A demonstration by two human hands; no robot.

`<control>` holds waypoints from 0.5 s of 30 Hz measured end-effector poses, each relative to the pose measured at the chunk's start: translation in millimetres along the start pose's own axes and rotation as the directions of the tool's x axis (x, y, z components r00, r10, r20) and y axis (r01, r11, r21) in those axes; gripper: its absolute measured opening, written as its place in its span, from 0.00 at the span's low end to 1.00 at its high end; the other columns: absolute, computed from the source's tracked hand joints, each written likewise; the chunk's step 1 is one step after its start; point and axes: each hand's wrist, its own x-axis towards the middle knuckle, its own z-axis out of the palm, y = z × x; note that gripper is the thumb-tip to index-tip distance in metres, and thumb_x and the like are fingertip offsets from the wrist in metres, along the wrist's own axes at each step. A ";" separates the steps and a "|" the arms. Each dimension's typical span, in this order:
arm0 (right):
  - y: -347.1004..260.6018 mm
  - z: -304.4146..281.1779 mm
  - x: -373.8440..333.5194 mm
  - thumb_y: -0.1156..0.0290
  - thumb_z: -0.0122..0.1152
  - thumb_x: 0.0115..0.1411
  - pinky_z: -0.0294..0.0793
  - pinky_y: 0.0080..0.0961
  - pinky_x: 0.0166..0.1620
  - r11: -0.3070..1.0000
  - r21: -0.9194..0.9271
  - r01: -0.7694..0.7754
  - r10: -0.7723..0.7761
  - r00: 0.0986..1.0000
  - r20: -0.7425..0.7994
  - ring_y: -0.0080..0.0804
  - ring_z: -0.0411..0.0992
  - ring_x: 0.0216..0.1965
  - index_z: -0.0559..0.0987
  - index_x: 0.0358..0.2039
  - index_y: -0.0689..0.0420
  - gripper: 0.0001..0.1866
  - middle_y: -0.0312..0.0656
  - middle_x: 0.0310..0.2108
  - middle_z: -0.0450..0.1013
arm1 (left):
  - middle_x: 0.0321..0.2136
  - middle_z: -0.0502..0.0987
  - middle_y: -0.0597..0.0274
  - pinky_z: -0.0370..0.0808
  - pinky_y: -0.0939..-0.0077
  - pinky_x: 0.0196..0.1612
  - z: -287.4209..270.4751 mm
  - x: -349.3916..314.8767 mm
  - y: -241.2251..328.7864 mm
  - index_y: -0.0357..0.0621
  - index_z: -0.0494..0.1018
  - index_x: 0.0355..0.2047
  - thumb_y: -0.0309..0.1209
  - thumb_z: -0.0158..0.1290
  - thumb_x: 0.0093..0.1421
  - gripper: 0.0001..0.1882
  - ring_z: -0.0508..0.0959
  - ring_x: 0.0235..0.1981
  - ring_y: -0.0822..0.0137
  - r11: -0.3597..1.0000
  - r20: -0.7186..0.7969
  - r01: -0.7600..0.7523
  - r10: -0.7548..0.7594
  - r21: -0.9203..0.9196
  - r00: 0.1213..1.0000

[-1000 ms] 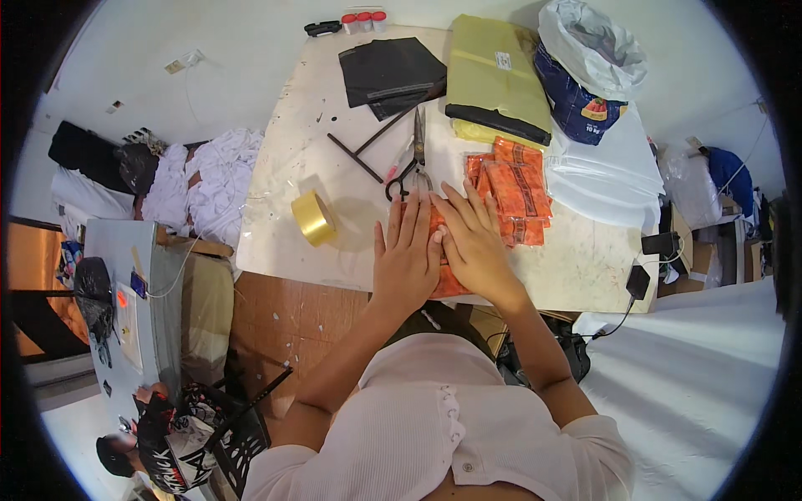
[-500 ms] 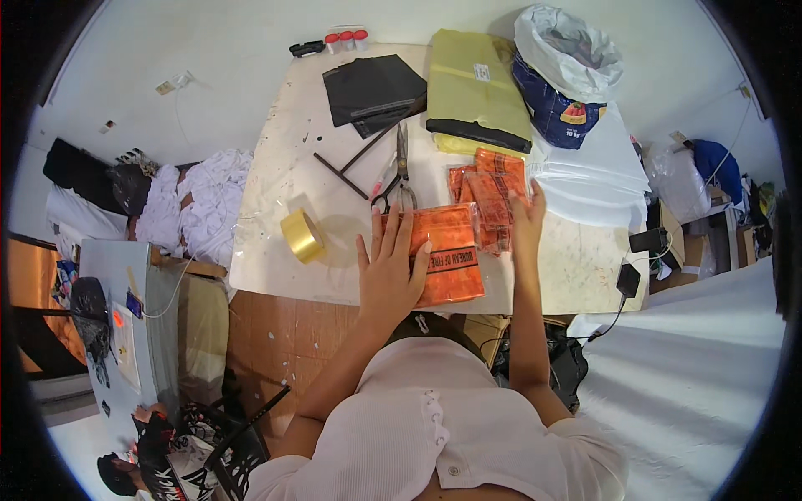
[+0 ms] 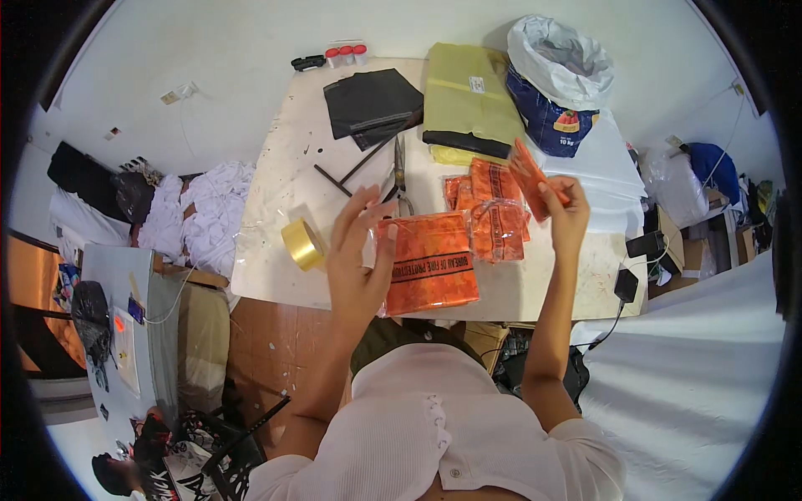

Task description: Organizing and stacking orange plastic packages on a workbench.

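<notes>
Pale counter (image 3: 280, 188) carries a large orange packet (image 3: 430, 288), flat near the front edge. Probably light, soft, slick plastic; best gripped by opposite sides. Left hand (image 3: 357, 271): fingers spread beside it, contact unclear. Right hand (image 3: 570, 213) pinches a small orange packet (image 3: 529, 177), raised.

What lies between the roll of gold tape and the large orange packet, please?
In the head view, the left hand shows between the roll of gold tape and the large orange packet, its thumb at the packet's left edge.
</notes>
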 end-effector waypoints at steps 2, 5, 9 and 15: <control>-46.2 0.0 -2.9 0.78 0.62 0.54 0.68 0.14 0.31 0.991 0.114 0.068 -0.066 0.998 -0.026 0.16 0.69 0.28 0.74 0.36 0.59 0.09 0.34 0.28 0.73 | 0.52 0.67 0.50 0.65 0.66 0.55 -4.7 13.8 16.3 0.39 0.68 0.50 0.25 0.52 0.57 0.19 0.67 0.55 0.54 0.997 -0.013 -0.063 0.063 -0.034 0.998; -92.8 8.9 -9.3 0.78 0.62 0.53 0.68 0.12 0.32 0.909 0.401 0.115 -0.115 0.993 -0.024 0.15 0.69 0.28 0.72 0.42 0.59 0.15 0.35 0.29 0.74 | 0.49 0.70 0.49 0.68 0.70 0.51 0.1 26.4 35.0 0.37 0.67 0.51 0.25 0.54 0.56 0.21 0.71 0.50 0.57 0.988 -0.054 -0.128 0.124 -0.086 0.991; -115.8 27.4 -18.8 0.77 0.61 0.54 0.70 0.11 0.34 0.849 0.528 -0.036 -0.015 0.996 0.092 0.17 0.70 0.28 0.69 0.49 0.58 0.21 0.37 0.30 0.74 | 0.41 0.76 0.55 0.73 0.80 0.38 7.4 23.5 53.1 0.38 0.65 0.53 0.26 0.57 0.56 0.24 0.76 0.38 0.72 0.816 0.157 0.246 -0.191 -0.524 0.969; -66.9 69.2 -27.4 0.75 0.61 0.55 0.68 0.21 0.45 0.978 0.197 0.071 -0.133 0.938 0.320 0.23 0.68 0.42 0.68 0.51 0.58 0.22 0.37 0.42 0.70 | 0.26 0.77 0.63 0.67 0.87 0.28 -10.1 2.7 43.4 0.42 0.64 0.55 0.24 0.55 0.57 0.25 0.71 0.26 0.83 0.745 0.181 0.515 -0.488 -0.424 0.854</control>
